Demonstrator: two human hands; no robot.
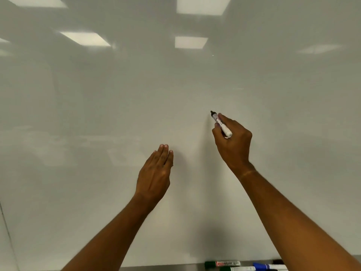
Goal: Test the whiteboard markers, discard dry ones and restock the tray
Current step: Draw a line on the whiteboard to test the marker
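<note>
- My right hand (232, 141) grips an uncapped marker (221, 124), thumb and fingers curled round the white barrel, dark tip pointing up-left at the whiteboard (117, 104).
- Tip is at or just off the board surface (can't tell if it touches); I see no ink mark near it.
- My left hand (156, 169) is flat, fingers straight and together, holding nothing, raised toward the board lower left of the marker; contact with the board unclear.
- The two hands are apart, left one lower.
- Tray (156, 268) runs along the bottom edge under the board, a grey metal strip.
- On the tray, lower right: a green-capped marker (222, 263) lying flat, another green-capped marker (238, 268) just below it, a blue-capped marker (270, 266) to their right, partly behind my right forearm.
- A dark cap end shows above the blue one, too cut off to identify.
- Board reflects ceiling light panels (203, 4) along the top.
</note>
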